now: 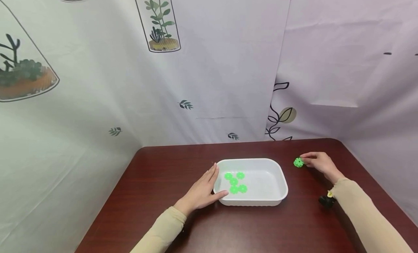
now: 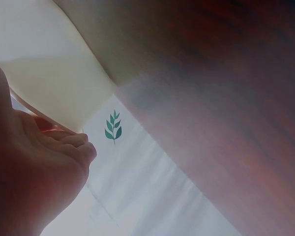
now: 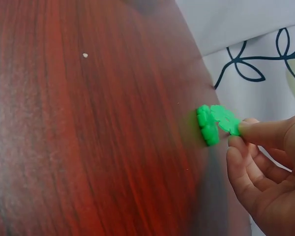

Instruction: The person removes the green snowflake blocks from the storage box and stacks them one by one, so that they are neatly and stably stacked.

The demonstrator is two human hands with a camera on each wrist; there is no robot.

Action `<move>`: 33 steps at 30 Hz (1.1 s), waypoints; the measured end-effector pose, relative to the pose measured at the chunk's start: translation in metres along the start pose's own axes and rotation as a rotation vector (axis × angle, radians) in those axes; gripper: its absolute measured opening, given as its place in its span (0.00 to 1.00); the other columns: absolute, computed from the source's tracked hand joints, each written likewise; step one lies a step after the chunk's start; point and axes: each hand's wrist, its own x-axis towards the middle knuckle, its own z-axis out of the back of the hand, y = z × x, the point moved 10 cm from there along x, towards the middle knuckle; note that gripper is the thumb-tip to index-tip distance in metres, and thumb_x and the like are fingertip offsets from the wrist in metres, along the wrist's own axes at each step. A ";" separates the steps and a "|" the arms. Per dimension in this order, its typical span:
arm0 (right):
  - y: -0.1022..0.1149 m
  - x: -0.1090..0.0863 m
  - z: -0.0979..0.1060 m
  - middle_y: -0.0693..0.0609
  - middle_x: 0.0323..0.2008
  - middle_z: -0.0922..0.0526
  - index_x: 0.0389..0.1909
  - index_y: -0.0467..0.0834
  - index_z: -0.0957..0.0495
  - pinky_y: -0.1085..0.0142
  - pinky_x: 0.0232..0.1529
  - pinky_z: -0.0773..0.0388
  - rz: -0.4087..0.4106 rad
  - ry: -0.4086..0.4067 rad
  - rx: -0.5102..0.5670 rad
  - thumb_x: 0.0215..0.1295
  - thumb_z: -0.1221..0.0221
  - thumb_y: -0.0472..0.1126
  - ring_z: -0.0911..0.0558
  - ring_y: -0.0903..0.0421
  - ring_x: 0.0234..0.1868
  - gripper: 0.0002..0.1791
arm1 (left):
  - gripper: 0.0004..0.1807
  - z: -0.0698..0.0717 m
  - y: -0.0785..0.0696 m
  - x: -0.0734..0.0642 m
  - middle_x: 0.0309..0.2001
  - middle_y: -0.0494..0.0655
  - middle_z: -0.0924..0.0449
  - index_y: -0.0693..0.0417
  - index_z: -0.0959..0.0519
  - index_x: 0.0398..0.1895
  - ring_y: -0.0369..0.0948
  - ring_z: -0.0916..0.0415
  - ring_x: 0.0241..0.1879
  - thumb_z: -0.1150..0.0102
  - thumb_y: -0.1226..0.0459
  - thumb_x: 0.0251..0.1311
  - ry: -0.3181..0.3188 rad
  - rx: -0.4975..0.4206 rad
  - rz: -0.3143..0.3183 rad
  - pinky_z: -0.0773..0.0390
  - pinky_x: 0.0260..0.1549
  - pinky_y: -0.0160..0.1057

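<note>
My left hand [image 1: 203, 189] rests on the left rim of a white rectangular tray [image 1: 266, 184], fingers along the side and thumb over the front corner. Inside the tray, toward its left, lie several flat green flower-shaped discs [image 1: 233, 181]. To the right of the tray, my right hand [image 1: 320, 163] pinches a green notched disc [image 3: 225, 118] between thumb and fingertips. Right against that disc in the right wrist view is another green notched piece [image 3: 206, 125], seen more edge-on. In the left wrist view the left hand [image 2: 44, 172] is dark against the tray's outer wall [image 2: 54, 64].
A dark red-brown wooden table [image 1: 156, 177] carries everything. Near the right forearm sits a small black object with a yellow part [image 1: 326, 200]. A pale printed cloth [image 1: 212, 82] hangs behind the table and along its sides. One tiny white speck [image 3: 85, 55] lies on the tabletop.
</note>
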 end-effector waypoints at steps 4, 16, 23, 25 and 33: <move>-0.001 0.001 -0.001 0.32 0.48 0.17 0.53 0.21 0.23 0.71 0.36 0.18 -0.002 -0.003 0.000 0.70 0.40 0.34 0.17 0.65 0.34 0.19 | 0.56 0.000 0.000 0.000 0.81 0.56 0.60 0.65 0.52 0.79 0.48 0.57 0.79 0.57 0.30 0.67 0.001 0.002 0.002 0.47 0.73 0.46; -0.007 0.003 -0.002 0.30 0.48 0.18 0.51 0.22 0.21 0.71 0.34 0.19 -0.010 -0.025 -0.046 0.70 0.39 0.35 0.18 0.65 0.33 0.18 | 0.55 0.001 -0.003 0.000 0.80 0.59 0.57 0.66 0.51 0.79 0.48 0.56 0.79 0.56 0.31 0.67 -0.005 0.001 -0.010 0.46 0.73 0.46; -0.008 0.001 -0.002 0.31 0.48 0.17 0.51 0.23 0.21 0.70 0.34 0.19 -0.011 -0.027 -0.066 0.70 0.39 0.35 0.18 0.63 0.33 0.18 | 0.55 0.001 -0.003 0.000 0.80 0.59 0.57 0.66 0.51 0.79 0.50 0.55 0.78 0.56 0.31 0.67 -0.003 -0.004 -0.010 0.45 0.73 0.47; -0.009 0.001 -0.003 0.31 0.47 0.17 0.51 0.23 0.20 0.70 0.33 0.19 -0.009 -0.027 -0.065 0.70 0.39 0.36 0.18 0.63 0.33 0.18 | 0.55 0.001 -0.002 0.000 0.80 0.58 0.58 0.66 0.51 0.79 0.50 0.55 0.78 0.56 0.31 0.67 -0.004 -0.004 -0.008 0.45 0.73 0.47; -0.012 0.003 -0.004 0.34 0.46 0.16 0.51 0.25 0.19 0.69 0.33 0.19 -0.023 -0.030 -0.089 0.70 0.39 0.37 0.18 0.61 0.33 0.18 | 0.55 0.001 -0.001 0.000 0.80 0.59 0.57 0.66 0.51 0.79 0.51 0.54 0.78 0.57 0.31 0.68 -0.010 -0.001 -0.012 0.45 0.73 0.48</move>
